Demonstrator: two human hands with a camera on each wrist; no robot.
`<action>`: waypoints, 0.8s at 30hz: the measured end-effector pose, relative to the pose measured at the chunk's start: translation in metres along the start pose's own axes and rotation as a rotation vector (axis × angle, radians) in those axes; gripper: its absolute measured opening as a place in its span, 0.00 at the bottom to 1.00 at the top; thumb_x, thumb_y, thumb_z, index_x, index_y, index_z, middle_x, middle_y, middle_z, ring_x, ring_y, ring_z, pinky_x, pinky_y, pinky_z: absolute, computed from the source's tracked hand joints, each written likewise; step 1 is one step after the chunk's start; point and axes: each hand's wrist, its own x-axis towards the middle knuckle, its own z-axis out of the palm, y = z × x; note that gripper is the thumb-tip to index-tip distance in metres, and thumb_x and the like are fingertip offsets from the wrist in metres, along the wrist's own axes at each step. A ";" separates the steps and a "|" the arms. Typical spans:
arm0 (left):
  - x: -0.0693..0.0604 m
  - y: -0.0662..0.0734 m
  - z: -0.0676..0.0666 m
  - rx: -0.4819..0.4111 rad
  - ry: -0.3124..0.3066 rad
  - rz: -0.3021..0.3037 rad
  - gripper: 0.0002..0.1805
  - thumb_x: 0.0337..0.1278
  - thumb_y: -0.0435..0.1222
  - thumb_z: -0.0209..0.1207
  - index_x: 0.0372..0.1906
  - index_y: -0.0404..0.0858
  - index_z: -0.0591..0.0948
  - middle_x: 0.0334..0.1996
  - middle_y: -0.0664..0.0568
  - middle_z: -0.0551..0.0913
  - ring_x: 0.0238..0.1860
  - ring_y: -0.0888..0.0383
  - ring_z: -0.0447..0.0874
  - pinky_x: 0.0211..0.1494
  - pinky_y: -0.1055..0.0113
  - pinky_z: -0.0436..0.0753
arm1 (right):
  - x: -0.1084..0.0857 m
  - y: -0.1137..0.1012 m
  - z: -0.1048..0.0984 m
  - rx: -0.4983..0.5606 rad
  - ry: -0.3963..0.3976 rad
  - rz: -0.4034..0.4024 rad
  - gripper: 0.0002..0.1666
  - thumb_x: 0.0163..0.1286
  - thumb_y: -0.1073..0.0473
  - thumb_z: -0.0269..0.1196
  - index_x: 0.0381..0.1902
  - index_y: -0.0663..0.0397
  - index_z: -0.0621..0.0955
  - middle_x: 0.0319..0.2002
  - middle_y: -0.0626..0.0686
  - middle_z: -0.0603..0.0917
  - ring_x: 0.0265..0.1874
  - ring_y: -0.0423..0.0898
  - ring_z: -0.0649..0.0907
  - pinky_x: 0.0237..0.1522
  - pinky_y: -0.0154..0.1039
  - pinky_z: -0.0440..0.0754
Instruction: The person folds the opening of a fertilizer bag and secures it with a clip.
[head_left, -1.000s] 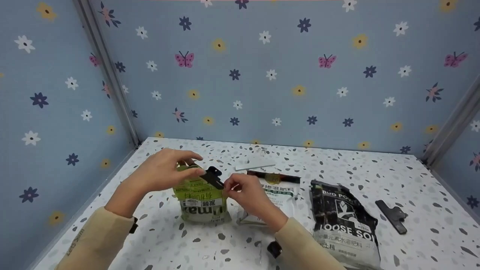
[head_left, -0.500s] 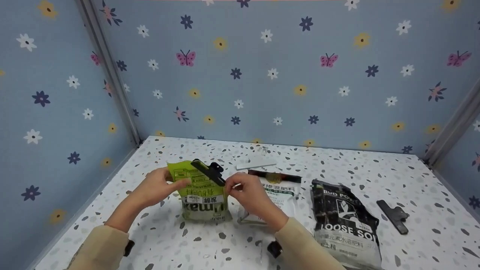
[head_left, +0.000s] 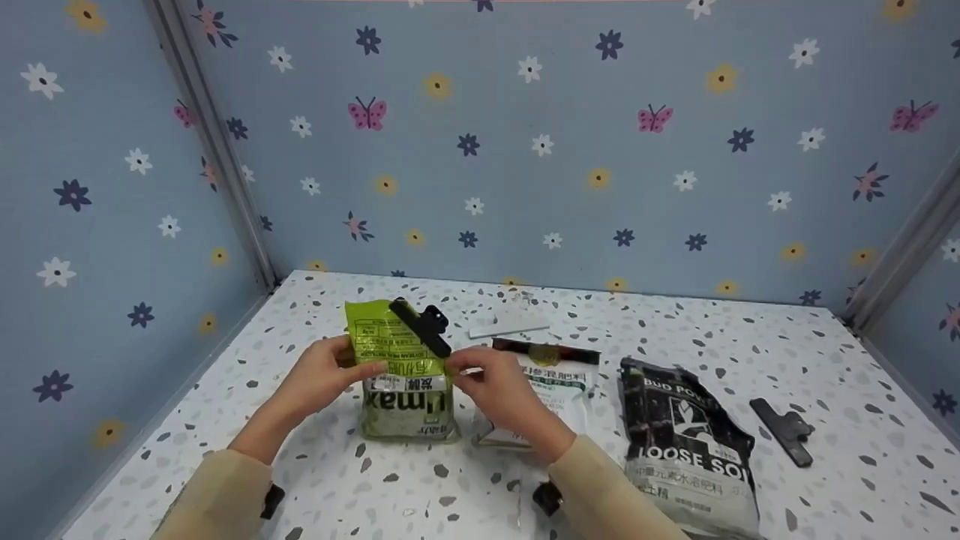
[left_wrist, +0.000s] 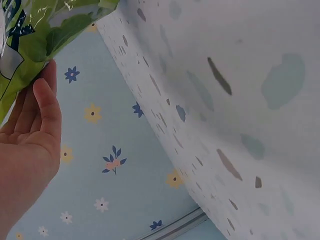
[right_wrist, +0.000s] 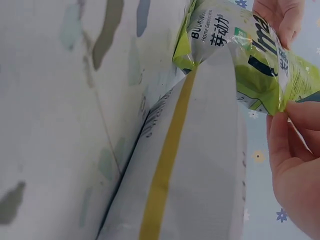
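Note:
A green fertilizer bag [head_left: 409, 412] stands upright on the table at left of centre in the head view. A black clip [head_left: 421, 328] sits slantwise across its upper right corner, while the top left part sticks up free. My left hand [head_left: 319, 379] holds the bag's left side, thumb in front and fingers behind. With thumb and fingertips, my right hand [head_left: 495, 390] pinches the bag's right edge just below the clip's lower end. The right wrist view shows this pinch on the green bag [right_wrist: 255, 75] close up.
Behind my right hand lies a white bag [head_left: 555, 375] with a dark top band. Farther right are a black and grey bag [head_left: 690, 450] and a loose black clip [head_left: 784, 433]. A thin white strip [head_left: 510, 330] lies at the back, before the patterned wall [head_left: 570, 150].
My left hand has gone from the bag's top, by the clip, down to its left side. The bag's top left part now stands up. Bag top and clip sit slightly higher; my right hand stays.

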 end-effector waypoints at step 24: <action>0.019 -0.012 0.001 -0.038 0.027 -0.200 0.38 0.63 0.49 0.65 0.66 0.25 0.70 0.54 0.34 0.81 0.39 0.52 0.82 0.47 0.55 0.81 | 0.006 -0.001 0.023 -0.060 -0.168 0.169 0.22 0.71 0.58 0.64 0.61 0.56 0.79 0.63 0.56 0.78 0.59 0.54 0.80 0.57 0.43 0.79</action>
